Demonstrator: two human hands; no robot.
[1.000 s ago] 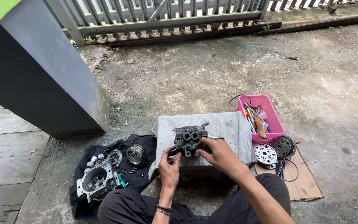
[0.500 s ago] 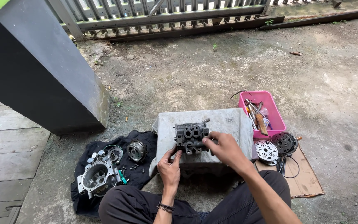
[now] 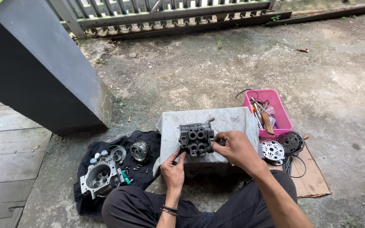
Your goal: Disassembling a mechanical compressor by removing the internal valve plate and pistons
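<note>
Grey cast-metal housing (image 3: 196,139) with several round bores on its near face sits on top of a pale stone block (image 3: 233,122) that serves as the bench, near the block's front edge. Left hand (image 3: 173,172) reaches up from below; its thumb and forefinger touch the lower left corner of the housing, the fingers only partly closed (a steadying pinch rather than a full grip). Right hand (image 3: 235,148) is curled against the housing's right side, fingers drawn together at that side; whether they pinch a small part there cannot be told. A thin metal lever projects from the housing's upper right corner.

Left of the block, a black cloth (image 3: 146,141) lies on the concrete floor (image 3: 191,71). On the cloth rest a larger open aluminium casing (image 3: 99,178), a round metal drum (image 3: 140,150) and several small loose fasteners.

Right of the block, a pink plastic tray (image 3: 283,115) holds hand tools. Just in front of the tray, a white perforated disc (image 3: 272,150) and a dark ribbed disc (image 3: 290,142) lie side by side on a sheet of cardboard (image 3: 313,181).

Dark trousers cover the person's crossed legs at the bottom of the view. A dark pillar (image 3: 34,80) stands at the upper left, and a slatted gate (image 3: 165,12) runs along the top
</note>
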